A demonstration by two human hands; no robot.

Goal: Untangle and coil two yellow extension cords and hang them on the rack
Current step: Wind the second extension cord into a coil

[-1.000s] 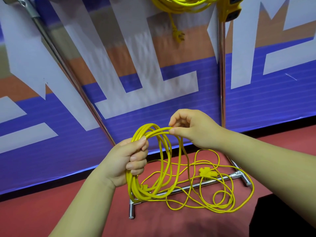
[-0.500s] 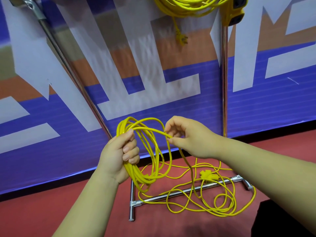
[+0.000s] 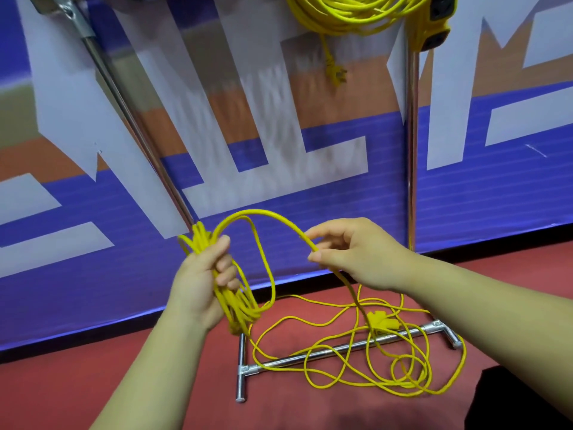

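1. Since half a second ago, the hands have been drawn apart: the right hand (image 3: 350,252) has been carried off to the right, and a wider loop of cord is now stretched between it and the left hand (image 3: 201,283).
2. A bundle of coiled loops (image 3: 238,305) of the yellow cord is gripped in the left hand, with the fingers curled round it and the loops hanging below the fist.
3. One strand (image 3: 269,217) is arched from that bundle across to the right hand, where it is pinched between thumb and fingers.
4. Below the right hand the strand is led down to the red floor (image 3: 93,392), where the rest of the cord is spread in loose tangled turns (image 3: 400,384) over the rack's base bar (image 3: 328,349); a yellow plug (image 3: 379,321) is seen just beside that bar.
5. Farther back, the left post (image 3: 130,119) and right post (image 3: 410,150) of the rack are seen against a blue, white and orange banner (image 3: 496,197).
6. At the top edge, the second cord (image 3: 350,13) is seen hanging as a coil beside the right post, with its plug (image 3: 336,72) dangling beneath and a yellow socket block (image 3: 434,23) alongside.
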